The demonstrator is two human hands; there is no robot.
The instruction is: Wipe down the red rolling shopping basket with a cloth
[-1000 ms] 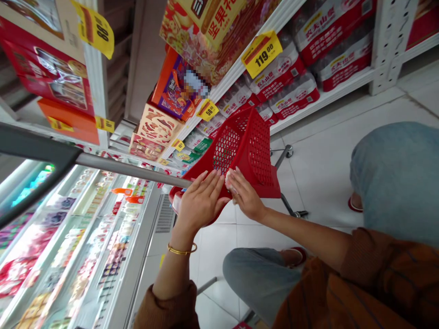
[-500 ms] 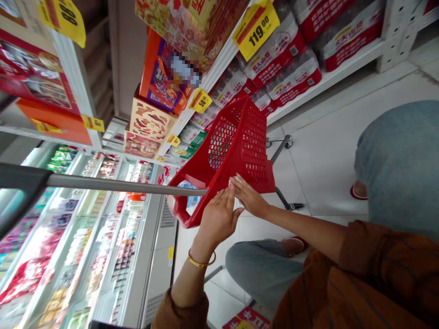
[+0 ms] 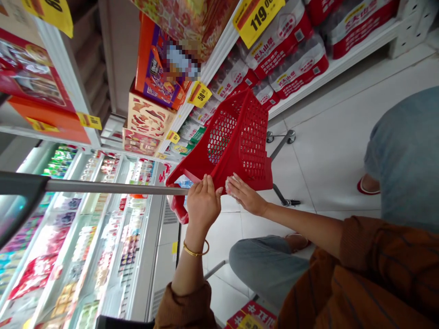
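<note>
A red perforated plastic basket (image 3: 252, 137) on a wheeled frame stands tilted in front of me. My left hand (image 3: 203, 203), with a gold bangle on the wrist, is closed over the basket's near rim. My right hand (image 3: 244, 195) lies against the basket's lower side wall. Its fingers are held together and press a small white thing (image 3: 227, 185) onto the plastic. What the white thing is I cannot make out. Something blue and white (image 3: 184, 183) lies inside the basket, mostly hidden behind the rim.
A chiller cabinet (image 3: 85, 246) full of packaged goods fills the left, with a grey metal bar (image 3: 109, 187) across it. Shelves behind hold gift boxes (image 3: 151, 116), shrink-wrapped water packs (image 3: 295, 75) and yellow price tags (image 3: 257, 18). The cart's wheels (image 3: 291, 135) rest on white floor tiles. My jeans-clad knees are low and right.
My left hand dropped away from the basket, then rose again and closed on its rim. My right hand stayed on the side wall, shifting only slightly. The view shifted a little.
</note>
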